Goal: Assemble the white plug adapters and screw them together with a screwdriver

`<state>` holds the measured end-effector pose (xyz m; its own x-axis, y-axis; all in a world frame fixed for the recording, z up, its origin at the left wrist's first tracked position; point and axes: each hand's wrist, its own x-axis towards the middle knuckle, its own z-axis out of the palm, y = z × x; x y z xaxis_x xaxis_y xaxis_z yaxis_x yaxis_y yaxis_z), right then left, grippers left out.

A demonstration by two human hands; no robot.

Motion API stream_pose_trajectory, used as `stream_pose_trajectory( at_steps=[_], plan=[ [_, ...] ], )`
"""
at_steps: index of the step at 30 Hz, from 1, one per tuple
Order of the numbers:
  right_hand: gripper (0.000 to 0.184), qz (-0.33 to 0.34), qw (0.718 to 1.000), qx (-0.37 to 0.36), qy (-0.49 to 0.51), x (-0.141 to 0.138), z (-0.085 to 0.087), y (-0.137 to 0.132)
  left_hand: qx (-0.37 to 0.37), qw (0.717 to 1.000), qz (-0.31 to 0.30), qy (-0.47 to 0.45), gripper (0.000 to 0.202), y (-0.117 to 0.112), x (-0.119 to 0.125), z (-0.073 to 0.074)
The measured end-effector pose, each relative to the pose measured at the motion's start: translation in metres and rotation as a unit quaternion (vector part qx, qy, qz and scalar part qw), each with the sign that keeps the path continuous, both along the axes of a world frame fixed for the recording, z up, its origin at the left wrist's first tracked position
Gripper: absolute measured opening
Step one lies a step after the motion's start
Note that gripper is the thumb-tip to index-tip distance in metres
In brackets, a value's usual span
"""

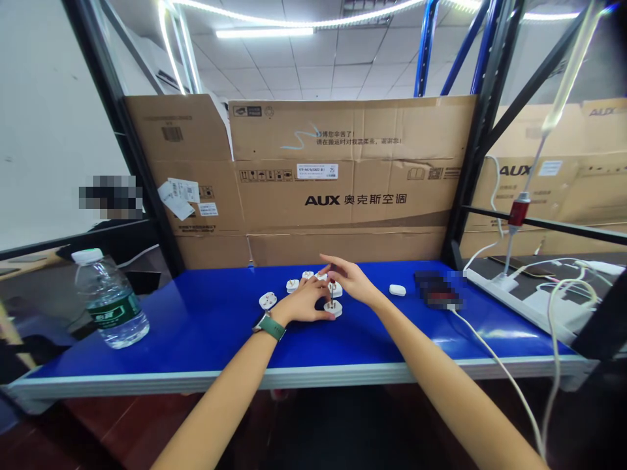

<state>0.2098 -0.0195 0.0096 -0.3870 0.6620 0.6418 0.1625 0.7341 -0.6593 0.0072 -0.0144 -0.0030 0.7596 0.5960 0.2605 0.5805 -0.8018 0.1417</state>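
Observation:
On the blue tabletop, my left hand (307,301), with a green watch band on the wrist, curves around a white plug (334,309). Its thumb presses against the plug's near side. My right hand (353,279) pinches the top of a thin screwdriver (333,294) that stands upright, its tip down on this plug. A bit of dark red handle shows at the fingertips. More white plugs lie around the hands: one on the left (268,300), one behind the left hand (292,285), and others partly hidden by the fingers.
A water bottle (112,303) stands at the table's left. To the right lie a small white case (397,290), a blurred phone (435,290) with a cable, and a power strip (519,307). A cardboard panel (343,196) rises behind. A person (115,202) is at far left.

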Motion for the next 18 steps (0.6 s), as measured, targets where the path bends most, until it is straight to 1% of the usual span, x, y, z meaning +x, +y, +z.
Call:
stream_pose_trajectory(
  at_steps=[3,4,6,9,10,12,15,18],
  plan=[
    [0.035,-0.072,0.997,0.024,-0.018,-0.0004,0.0021,-0.0024,-0.006,1.000,0.005,-0.001,0.045,0.0005,0.0000,-0.0009],
    [0.032,-0.084,0.996,0.034,-0.021,-0.0004,0.0025,-0.0032,-0.006,1.000,0.005,-0.001,0.045,0.0004,0.0002,-0.0007],
    [0.033,-0.070,0.997,0.038,-0.014,-0.0002,0.0030,-0.0040,-0.007,1.000,0.001,0.001,0.044,0.0000,0.0008,0.0000],
    [0.042,-0.007,1.000,0.012,0.008,0.0004,0.0026,-0.0029,-0.010,1.000,0.000,0.001,0.042,-0.0002,0.0011,0.0009],
    [0.043,0.001,1.000,0.004,0.010,0.0004,0.0025,-0.0023,-0.010,1.000,0.001,-0.001,0.042,-0.0002,0.0010,0.0008],
    [0.042,-0.015,1.000,0.002,0.004,0.0003,0.0020,-0.0010,-0.009,1.000,0.003,-0.006,0.041,-0.0002,0.0006,0.0004],
    [0.039,-0.074,0.997,0.026,0.000,0.0003,0.0004,0.0013,-0.007,1.000,-0.005,0.010,0.030,-0.0006,0.0003,-0.0002],
    [0.039,-0.087,0.996,0.031,0.003,0.0004,-0.0021,0.0040,-0.001,1.000,-0.011,0.021,0.026,-0.0015,0.0004,-0.0004]
  ],
)
